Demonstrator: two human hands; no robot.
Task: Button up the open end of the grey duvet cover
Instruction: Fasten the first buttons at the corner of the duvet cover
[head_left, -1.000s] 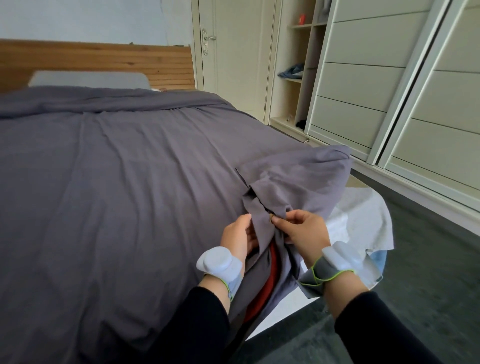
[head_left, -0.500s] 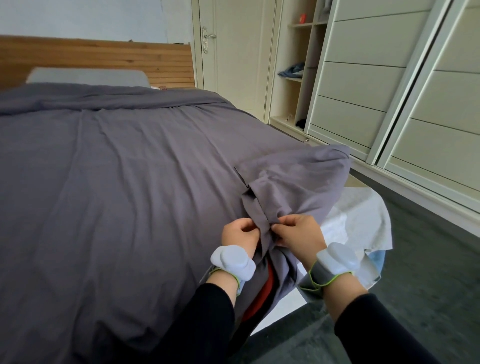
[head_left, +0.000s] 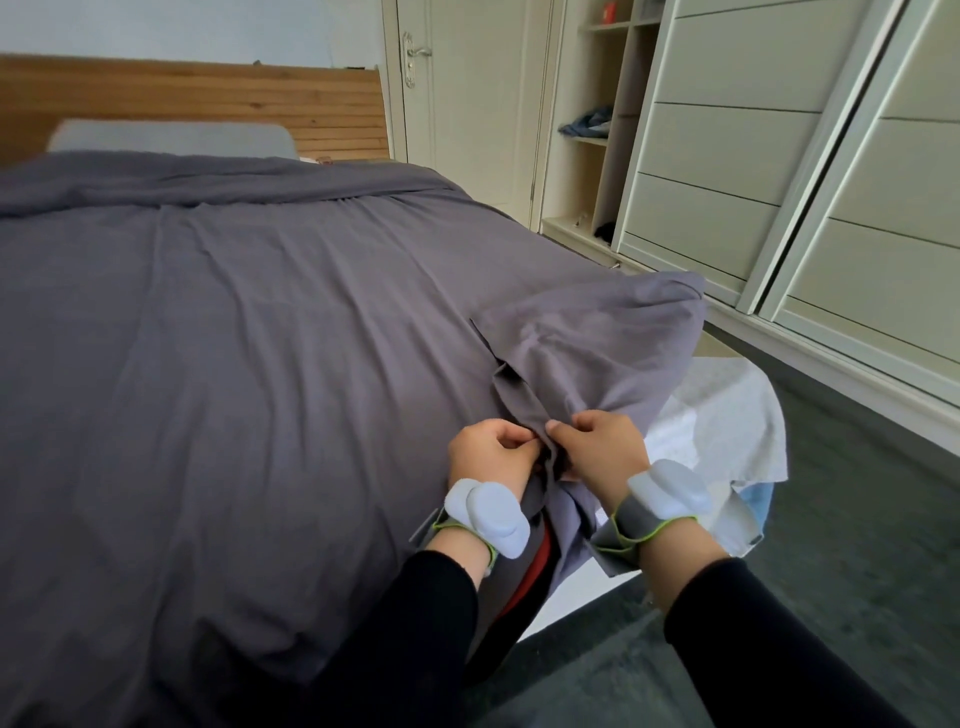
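Pinching duvet cover hem, left hand, right hand.

The bed carries the grey duvet cover and a pillow.

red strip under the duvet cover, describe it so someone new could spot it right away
Start at the grey duvet cover on the bed, then follow its near edge to the left hand and right hand. Just below the wrists shows a red strip, the only bright colour among grey folds.

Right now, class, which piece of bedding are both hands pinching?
The grey duvet cover, gripped by left hand and right hand; the white sheet lies untouched beside them.
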